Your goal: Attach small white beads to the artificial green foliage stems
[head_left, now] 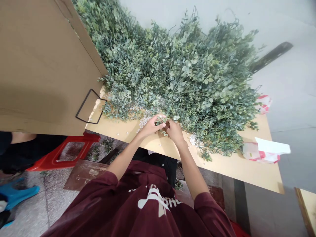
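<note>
A big heap of green artificial leaf sprigs (177,72) covers most of the table in front of me. At its near edge my left hand (152,126) curls its thumb and fingers around a small leafy sprig (161,121). My right hand (174,131) meets it from the right, its fingertips pinched at the same sprig. Exactly where the fingertips grip is partly hidden by leaves and fingers. Small white pieces (145,121) lie in a pile beside my left hand, and a second small white pile (193,139) lies right of my right hand.
A large brown board (44,65) rises on the left, near a black wire frame (89,106). Red-and-white packets (261,154) rest at the right of the table (261,174). Below left are a red plastic stool (71,153) and part of another person (24,148).
</note>
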`<state>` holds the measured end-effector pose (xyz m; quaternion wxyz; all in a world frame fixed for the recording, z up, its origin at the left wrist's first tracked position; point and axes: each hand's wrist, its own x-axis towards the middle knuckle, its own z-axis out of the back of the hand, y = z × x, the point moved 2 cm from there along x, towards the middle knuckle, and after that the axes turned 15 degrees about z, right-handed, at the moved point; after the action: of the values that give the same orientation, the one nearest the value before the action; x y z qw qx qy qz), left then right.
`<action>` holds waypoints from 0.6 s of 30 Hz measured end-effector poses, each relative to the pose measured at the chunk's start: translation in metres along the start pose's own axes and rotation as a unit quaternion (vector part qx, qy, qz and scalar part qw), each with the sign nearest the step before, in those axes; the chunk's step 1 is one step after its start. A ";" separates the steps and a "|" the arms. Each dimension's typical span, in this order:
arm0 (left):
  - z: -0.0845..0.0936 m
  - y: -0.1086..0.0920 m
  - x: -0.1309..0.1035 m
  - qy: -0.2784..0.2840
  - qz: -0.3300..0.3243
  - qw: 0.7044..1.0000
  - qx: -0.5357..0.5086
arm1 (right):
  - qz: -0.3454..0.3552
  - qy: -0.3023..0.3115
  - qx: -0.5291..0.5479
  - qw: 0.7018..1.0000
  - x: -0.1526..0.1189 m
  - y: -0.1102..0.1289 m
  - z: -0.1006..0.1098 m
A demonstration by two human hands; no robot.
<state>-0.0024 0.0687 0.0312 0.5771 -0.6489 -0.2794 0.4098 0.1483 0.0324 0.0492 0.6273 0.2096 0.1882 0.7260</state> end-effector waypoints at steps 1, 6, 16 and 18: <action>0.000 0.001 0.001 -0.004 0.000 1.000 0.006 | 0.000 0.008 -0.004 1.000 0.001 0.002 0.000; 0.000 0.006 0.004 -0.010 0.007 1.000 0.000 | 0.002 -0.008 0.066 0.998 0.002 -0.002 0.000; -0.002 -0.003 -0.002 -0.001 0.022 0.998 0.066 | -0.060 -0.115 0.562 0.817 -0.027 -0.018 -0.009; -0.002 -0.002 -0.001 0.005 0.007 0.998 0.063 | -0.058 -0.117 0.610 0.781 -0.031 -0.016 -0.013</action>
<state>-0.0009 0.0669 0.0335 0.6153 -0.6150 -0.2453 0.4277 0.1585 0.0034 0.0276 0.4265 0.6209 0.5288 0.3910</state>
